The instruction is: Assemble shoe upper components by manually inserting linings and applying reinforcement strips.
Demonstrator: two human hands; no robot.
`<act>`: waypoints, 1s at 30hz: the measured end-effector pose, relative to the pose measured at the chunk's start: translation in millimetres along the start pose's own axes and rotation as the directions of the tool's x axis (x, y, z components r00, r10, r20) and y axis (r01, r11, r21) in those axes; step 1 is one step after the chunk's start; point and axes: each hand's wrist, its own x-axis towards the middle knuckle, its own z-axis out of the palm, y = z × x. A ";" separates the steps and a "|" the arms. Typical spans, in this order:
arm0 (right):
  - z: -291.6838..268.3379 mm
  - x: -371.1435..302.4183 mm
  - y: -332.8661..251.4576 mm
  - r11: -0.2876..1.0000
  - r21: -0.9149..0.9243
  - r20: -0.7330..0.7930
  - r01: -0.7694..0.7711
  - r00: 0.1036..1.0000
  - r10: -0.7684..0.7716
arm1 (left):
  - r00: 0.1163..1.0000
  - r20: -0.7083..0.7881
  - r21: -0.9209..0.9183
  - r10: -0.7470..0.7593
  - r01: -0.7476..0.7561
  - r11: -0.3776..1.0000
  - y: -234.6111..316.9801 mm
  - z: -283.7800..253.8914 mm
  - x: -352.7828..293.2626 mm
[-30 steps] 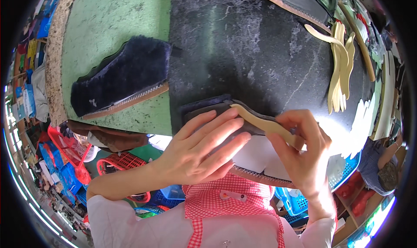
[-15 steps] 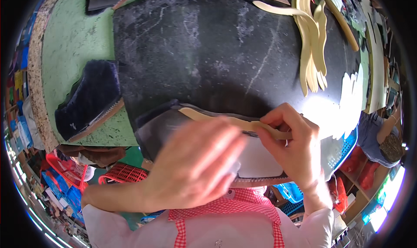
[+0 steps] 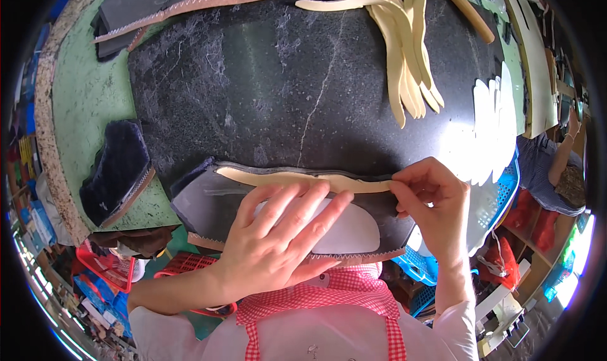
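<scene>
A thin cream foam-like strip runs along the far curved edge of a dark grey shoe-upper piece with a zigzag-stitched brown near edge. My left hand lies over the piece with fingers spread, its fingertips resting on the strip near its middle. Between thumb and forefinger, my right hand pinches the strip's right end. A white rounded patch sits on the piece, partly hidden by my left hand.
Loose cream strips are heaped at the far right of the black work board. White pieces fan out at right. A dark blue fuzzy piece lies left; stitched grey pieces lie at the far side. Blue and red baskets stand below.
My left hand, blurred before, now rests spread on the strip. The right hand keeps its pinch near the strip's end. The whole view has shifted, showing more of the far stitched pieces.
</scene>
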 end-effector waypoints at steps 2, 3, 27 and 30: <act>-0.5 0.9 0.2 0.968 -0.199 -0.034 0.155 0.986 -0.165 | 1.000 -0.010 0.055 -0.014 0.015 0.998 3.6 0.4 7.6; 0.3 0.7 -1.5 0.935 -0.286 -0.006 0.209 0.975 -0.220 | 1.000 0.006 0.040 -0.022 0.022 0.999 5.4 -1.7 6.2; 19.9 -7.8 25.0 0.528 -0.010 0.218 0.849 0.517 -0.828 | 0.997 -0.006 -0.185 0.076 -0.076 0.980 -15.7 -47.0 8.6; 17.7 -8.7 24.7 0.525 0.017 0.239 0.851 0.507 -0.828 | 0.997 0.017 -0.171 0.073 -0.069 0.983 -16.6 -49.2 9.7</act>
